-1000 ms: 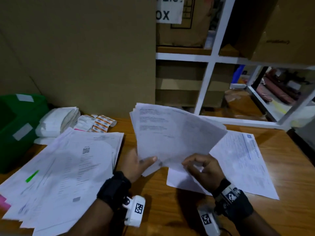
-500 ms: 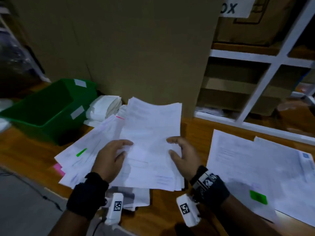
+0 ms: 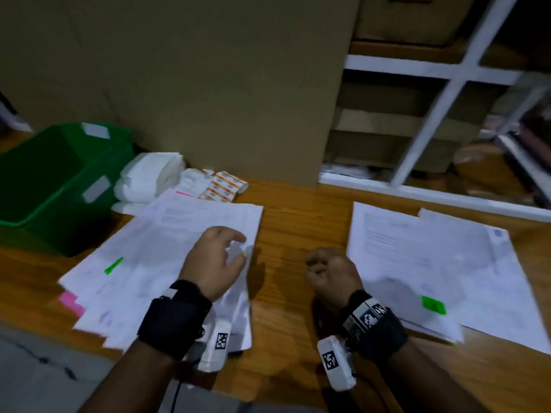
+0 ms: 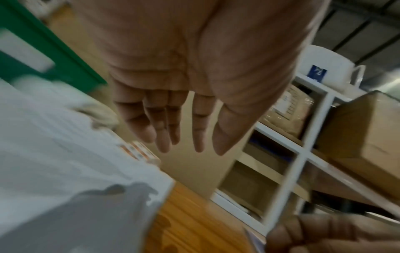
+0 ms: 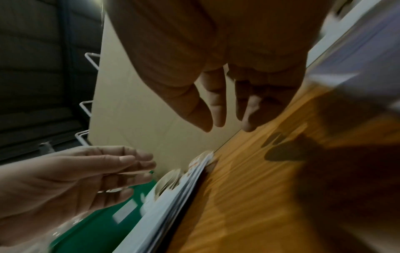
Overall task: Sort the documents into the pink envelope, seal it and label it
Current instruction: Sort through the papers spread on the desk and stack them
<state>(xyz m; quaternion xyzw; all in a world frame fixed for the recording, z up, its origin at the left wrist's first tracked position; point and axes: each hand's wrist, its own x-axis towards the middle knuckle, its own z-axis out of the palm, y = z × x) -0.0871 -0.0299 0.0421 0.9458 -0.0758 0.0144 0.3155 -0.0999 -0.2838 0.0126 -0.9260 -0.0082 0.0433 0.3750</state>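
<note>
Bare wooden surface runs between the left document pile at centre-left and the right pile. Left hand hovers over its pile's right edge, fingers loosely spread, holding nothing; right hand hangs mid-frame, fingers relaxed, empty. Pink envelope peeks out at lower left.

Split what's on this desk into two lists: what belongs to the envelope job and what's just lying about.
Belongs to the job:
- left pile of white printed sheets, under the empty left hand
- right pile of white printed sheets
- pink edge under the left pile, possibly the envelope
- empty right hand

Lying about:
- green plastic bin
- folded white bundle
- orange-and-white label strips
- brown cardboard box
</note>
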